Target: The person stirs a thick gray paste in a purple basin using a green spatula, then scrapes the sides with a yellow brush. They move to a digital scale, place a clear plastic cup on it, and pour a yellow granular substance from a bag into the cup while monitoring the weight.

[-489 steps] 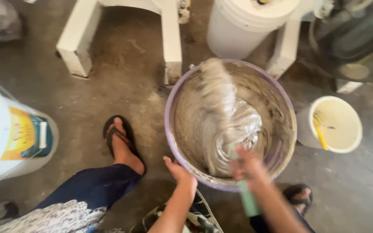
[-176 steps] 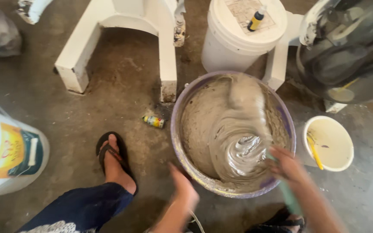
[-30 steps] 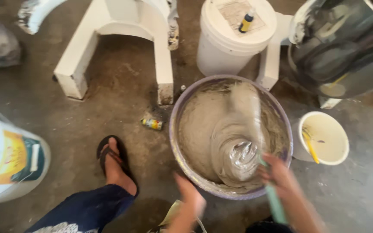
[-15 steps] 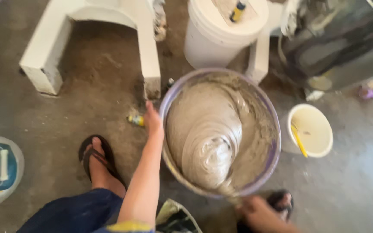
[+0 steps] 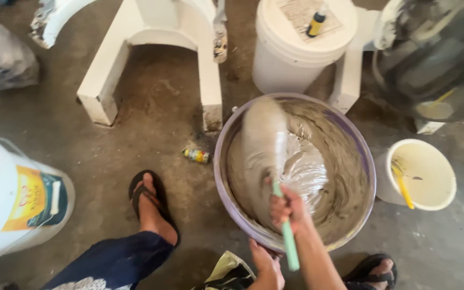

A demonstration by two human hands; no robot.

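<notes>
The right hand (image 5: 288, 207) is closed in a fist around the green handle of a wide paddle (image 5: 264, 134), whose blade, covered with grey paste, is lifted over the far-left side of the round basin (image 5: 369, 161). The basin stands on the concrete floor (image 5: 151, 123) between the person's two feet and is filled with wet grey mix (image 5: 339, 177). The left hand (image 5: 267, 263) grips the near rim of the basin with the fingers curled over the edge.

The blade looks blurred, so I judge it moves fast. A hard stroke can throw paste over the rim onto the floor or onto the sandalled left foot (image 5: 151, 207), which is near the basin. If the left hand loosens, the basin can slide or tip under the push of the paddle. The handle seems wet, so the fist may slip along it. The small white bucket (image 5: 422, 174) stands just beside the basin on the right and can be knocked, and the small can (image 5: 196, 156) lying near the left side can roll underfoot.
</notes>
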